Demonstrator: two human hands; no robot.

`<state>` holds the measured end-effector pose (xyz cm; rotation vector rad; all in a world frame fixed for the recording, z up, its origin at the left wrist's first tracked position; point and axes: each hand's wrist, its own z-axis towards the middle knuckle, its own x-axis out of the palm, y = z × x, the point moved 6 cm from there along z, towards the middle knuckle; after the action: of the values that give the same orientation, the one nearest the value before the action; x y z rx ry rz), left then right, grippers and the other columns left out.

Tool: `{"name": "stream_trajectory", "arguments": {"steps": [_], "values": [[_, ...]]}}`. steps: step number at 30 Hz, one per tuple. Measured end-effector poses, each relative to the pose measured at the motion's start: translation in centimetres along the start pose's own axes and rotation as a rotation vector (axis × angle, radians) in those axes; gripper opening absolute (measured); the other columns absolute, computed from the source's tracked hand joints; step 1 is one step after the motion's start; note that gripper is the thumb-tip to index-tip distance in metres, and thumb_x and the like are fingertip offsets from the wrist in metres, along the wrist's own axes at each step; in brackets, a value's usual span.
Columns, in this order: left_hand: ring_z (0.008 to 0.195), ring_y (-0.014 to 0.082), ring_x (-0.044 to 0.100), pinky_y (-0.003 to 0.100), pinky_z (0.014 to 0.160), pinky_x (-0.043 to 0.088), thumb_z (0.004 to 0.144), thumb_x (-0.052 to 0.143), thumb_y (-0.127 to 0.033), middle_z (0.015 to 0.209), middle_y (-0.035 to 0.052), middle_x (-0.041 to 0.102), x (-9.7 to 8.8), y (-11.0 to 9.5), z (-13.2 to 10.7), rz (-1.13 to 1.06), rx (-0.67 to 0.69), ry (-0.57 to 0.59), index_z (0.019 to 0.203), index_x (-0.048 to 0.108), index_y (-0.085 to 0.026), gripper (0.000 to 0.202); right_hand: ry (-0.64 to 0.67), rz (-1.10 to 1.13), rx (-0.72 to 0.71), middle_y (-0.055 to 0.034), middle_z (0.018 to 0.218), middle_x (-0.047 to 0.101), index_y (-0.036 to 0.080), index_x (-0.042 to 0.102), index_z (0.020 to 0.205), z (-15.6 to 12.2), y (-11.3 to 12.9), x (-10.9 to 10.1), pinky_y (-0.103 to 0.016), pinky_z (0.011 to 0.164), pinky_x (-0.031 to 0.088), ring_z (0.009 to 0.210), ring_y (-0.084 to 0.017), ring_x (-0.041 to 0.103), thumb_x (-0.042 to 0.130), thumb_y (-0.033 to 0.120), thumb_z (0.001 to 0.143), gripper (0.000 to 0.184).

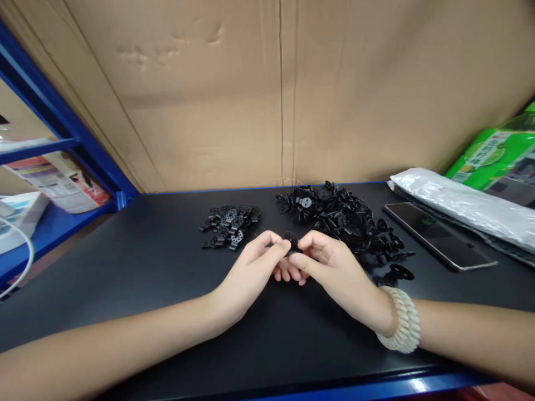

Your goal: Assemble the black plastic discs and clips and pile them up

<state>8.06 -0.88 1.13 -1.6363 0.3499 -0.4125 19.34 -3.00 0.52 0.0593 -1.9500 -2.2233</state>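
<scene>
Between my two hands is a small round black plastic part (pixel 291 240), pinched at its edges and held a little above the dark tabletop (pixel 167 289). My left hand (pixel 259 262) grips its left side with thumb and forefinger. On the other side, my right hand (pixel 330 259) has thumb and fingertips closed on the part; the fingers partly cover it. Behind my left hand lies a small pile of black parts with holes and tabs (pixel 232 223). A larger heap of round black parts (pixel 338 211) spreads behind and beside my right hand.
At the right lie a phone (pixel 438 234), a silvery plastic bag (pixel 468 203) and a green package (pixel 489 153). A blue shelf frame (pixel 96 161) holding packets and a white cable (pixel 29 256) stands at the left. Cardboard (pixel 209 100) walls off the back edge.
</scene>
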Motion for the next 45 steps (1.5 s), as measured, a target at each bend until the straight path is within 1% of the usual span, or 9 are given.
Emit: {"name": "stream_trajectory", "arguments": {"steps": [3, 5, 8, 10, 15, 19, 24, 36, 45], "values": [[0.057, 0.0110, 0.052, 0.023, 0.056, 0.039, 0.091, 0.049, -0.034, 0.060, -0.0016, 0.059, -0.3, -0.1, -0.1, 0.005, 0.020, -0.040, 0.071, 0.049, -0.017, 0.026, -0.023, 0.058, 0.032, 0.0010, 0.069, 0.062, 0.016, 0.057, 0.074, -0.1, -0.2, -0.2, -0.021, 0.050, 0.048, 0.061, -0.011, 0.059, 0.065, 0.030, 0.085, 0.019], [0.060, 0.0105, 0.053, 0.023, 0.058, 0.041, 0.090, 0.052, -0.034, 0.065, -0.0020, 0.059, -0.5, -0.1, -0.2, -0.051, 0.052, -0.074, 0.074, 0.051, -0.017, 0.023, -0.052, 0.078, 0.045, 0.0016, 0.070, 0.060, 0.016, 0.058, 0.074, -0.1, -0.4, -0.5, -0.019, 0.047, 0.047, 0.059, -0.010, 0.057, 0.066, 0.033, 0.085, 0.021], [0.068, 0.0101, 0.057, 0.022, 0.066, 0.046, 0.081, 0.066, -0.026, 0.073, -0.0030, 0.061, -0.8, -0.1, -0.4, -0.116, 0.097, -0.138, 0.084, 0.057, -0.017, 0.014, -0.074, 0.107, 0.068, 0.0019, 0.069, 0.057, 0.016, 0.059, 0.073, -0.2, -0.7, -0.7, -0.019, 0.047, 0.045, 0.058, -0.009, 0.053, 0.067, 0.034, 0.084, 0.023], [0.072, 0.0105, 0.060, 0.022, 0.072, 0.048, 0.075, 0.072, -0.020, 0.075, -0.0024, 0.063, -1.0, -0.1, -0.5, -0.128, 0.118, -0.191, 0.088, 0.060, -0.016, 0.018, -0.067, 0.115, 0.083, 0.0012, 0.069, 0.057, 0.016, 0.059, 0.071, -0.2, -0.8, -0.7, -0.020, 0.047, 0.045, 0.057, -0.009, 0.052, 0.067, 0.035, 0.084, 0.025], [0.071, 0.0119, 0.063, 0.023, 0.072, 0.051, 0.072, 0.075, -0.018, 0.074, 0.0011, 0.069, -1.7, -0.4, -0.6, -0.127, 0.140, -0.264, 0.083, 0.068, -0.013, 0.014, -0.021, 0.106, 0.121, -0.0008, 0.069, 0.059, 0.014, 0.059, 0.069, -0.2, -0.8, -0.2, -0.021, 0.047, 0.046, 0.055, -0.009, 0.053, 0.067, 0.038, 0.083, 0.029], [0.069, 0.0122, 0.063, 0.023, 0.069, 0.051, 0.071, 0.073, -0.014, 0.071, 0.0009, 0.070, -1.9, -0.9, -0.5, -0.104, 0.152, -0.269, 0.076, 0.071, -0.013, 0.006, 0.010, 0.096, 0.131, -0.0009, 0.069, 0.058, 0.015, 0.059, 0.071, -0.3, -0.9, 0.0, -0.022, 0.046, 0.047, 0.054, -0.010, 0.054, 0.062, 0.042, 0.086, 0.032], [0.068, 0.0121, 0.062, 0.022, 0.069, 0.050, 0.068, 0.074, -0.013, 0.070, 0.0001, 0.071, -1.9, -1.0, -0.5, -0.061, 0.126, -0.278, 0.070, 0.073, -0.015, 0.003, 0.012, 0.073, 0.119, 0.0008, 0.069, 0.057, 0.017, 0.057, 0.071, -0.2, -0.7, 0.1, -0.021, 0.045, 0.047, 0.053, -0.010, 0.054, 0.059, 0.041, 0.088, 0.030], [0.063, 0.0104, 0.057, 0.022, 0.064, 0.048, 0.069, 0.073, -0.014, 0.065, -0.0007, 0.067, -1.5, -0.6, -0.6, -0.069, 0.062, -0.262, 0.073, 0.074, -0.014, 0.005, -0.036, -0.099, 0.087, 0.0052, 0.059, 0.053, 0.017, 0.048, 0.066, -0.4, 0.0, -0.2, -0.020, 0.044, 0.040, 0.042, -0.006, 0.051, 0.052, 0.033, 0.092, 0.031], [0.062, 0.0111, 0.054, 0.024, 0.064, 0.045, 0.068, 0.075, -0.016, 0.065, -0.0001, 0.065, -1.4, -0.7, -0.9, -0.092, 0.013, -0.258, 0.077, 0.073, -0.013, 0.010, -0.028, -0.130, 0.076, 0.0072, 0.062, 0.044, 0.019, 0.043, 0.068, -0.6, 0.1, 0.0, -0.019, 0.042, 0.038, 0.043, -0.005, 0.046, 0.049, 0.038, 0.093, 0.032]]}}
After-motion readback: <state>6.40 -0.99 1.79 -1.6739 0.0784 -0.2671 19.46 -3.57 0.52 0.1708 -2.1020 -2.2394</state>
